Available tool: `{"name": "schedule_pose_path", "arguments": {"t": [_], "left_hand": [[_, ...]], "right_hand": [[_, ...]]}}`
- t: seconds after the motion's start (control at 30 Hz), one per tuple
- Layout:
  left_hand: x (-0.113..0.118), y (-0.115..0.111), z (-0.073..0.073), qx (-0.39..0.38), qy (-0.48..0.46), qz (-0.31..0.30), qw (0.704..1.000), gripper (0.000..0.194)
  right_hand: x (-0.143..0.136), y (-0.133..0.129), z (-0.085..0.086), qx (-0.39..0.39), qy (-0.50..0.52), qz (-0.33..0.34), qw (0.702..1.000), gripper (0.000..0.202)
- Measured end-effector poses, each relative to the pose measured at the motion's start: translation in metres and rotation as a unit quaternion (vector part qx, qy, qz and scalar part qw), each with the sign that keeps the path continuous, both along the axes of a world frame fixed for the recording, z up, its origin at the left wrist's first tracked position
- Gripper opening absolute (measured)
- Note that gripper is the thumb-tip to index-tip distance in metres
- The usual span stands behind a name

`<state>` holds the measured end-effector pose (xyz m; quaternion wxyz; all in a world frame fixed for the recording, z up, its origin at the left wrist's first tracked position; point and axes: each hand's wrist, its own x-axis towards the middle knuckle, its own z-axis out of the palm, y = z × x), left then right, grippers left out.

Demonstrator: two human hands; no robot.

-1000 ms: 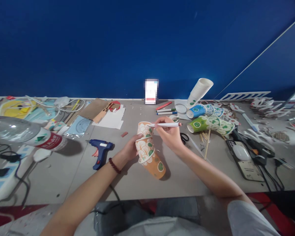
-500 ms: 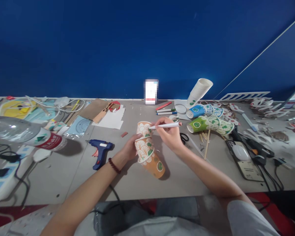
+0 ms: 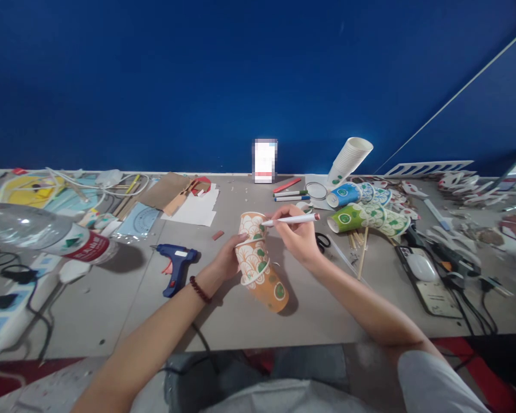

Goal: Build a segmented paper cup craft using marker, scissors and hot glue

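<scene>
Orange cups [image 3: 258,263] are gripped by the left hand [image 3: 227,259], right hand [image 3: 300,236] pinching a marker [image 3: 301,218]

Glue gun [image 3: 177,267] between bottle [image 3: 86,244] and cups [image 3: 251,259]

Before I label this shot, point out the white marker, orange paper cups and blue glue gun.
White marker [image 3: 296,219], head view: barrel.
Orange paper cups [image 3: 253,261], head view: middle cup's side.
Blue glue gun [image 3: 177,263], head view: body.

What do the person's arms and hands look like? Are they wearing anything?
The left hand and right hand wear no gloves. The left wrist has a bracelet of dark red, round beads. A short, light-grey sleeve covers the upper right arm; both forearms are bare.
</scene>
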<state>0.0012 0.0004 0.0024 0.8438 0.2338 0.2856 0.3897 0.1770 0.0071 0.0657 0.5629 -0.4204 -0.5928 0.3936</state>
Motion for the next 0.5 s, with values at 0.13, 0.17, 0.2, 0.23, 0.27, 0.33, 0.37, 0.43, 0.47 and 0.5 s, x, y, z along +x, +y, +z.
{"name": "schedule_pose_path", "arguments": {"t": [0.13,0.17,0.2,0.23,0.27,0.33,0.37,0.43,0.47,0.5], "left_hand": [[-0.0001,-0.0001,0.0010,0.006,0.000,-0.009,1.000,0.045],[-0.0001,-0.0001,0.0012,0.009,-0.002,-0.012,1.000,0.046],[0.0000,-0.0001,0.0014,0.012,-0.005,-0.015,1.000,0.047],[0.0000,0.0000,0.0015,0.015,-0.007,-0.016,1.000,0.047],[0.0001,0.0000,0.0016,0.018,-0.009,-0.016,1.000,0.047],[0.0004,-0.0002,0.0020,0.020,-0.005,-0.012,1.000,0.047],[0.0006,-0.0003,0.0022,0.019,-0.001,-0.010,1.000,0.047],[0.0010,-0.0006,0.0029,0.015,0.008,-0.006,1.000,0.048],[0.0012,-0.0007,0.0033,0.014,0.012,-0.005,1.000,0.049],[0.0013,-0.0008,0.0037,0.012,0.013,-0.003,1.000,0.049]], "right_hand": [[0.0001,0.0011,-0.0017,0.007,0.014,-0.010,1.000,0.005],[0.0002,0.0013,-0.0021,0.006,0.015,-0.010,1.000,0.005],[0.0003,0.0015,-0.0026,0.005,0.015,-0.009,1.000,0.005],[0.0005,0.0017,-0.0030,0.004,0.016,-0.010,1.000,0.005],[0.0007,0.0020,-0.0035,0.005,0.015,-0.010,1.000,0.005],[0.0012,0.0026,-0.0041,0.005,0.012,-0.013,1.000,0.005],[0.0013,0.0029,-0.0041,0.006,0.010,-0.015,1.000,0.005],[0.0015,0.0030,-0.0034,0.008,0.000,-0.017,1.000,0.005],[0.0014,0.0029,-0.0027,0.010,-0.004,-0.018,1.000,0.005],[0.0013,0.0027,-0.0020,0.011,-0.007,-0.018,1.000,0.005]]}}
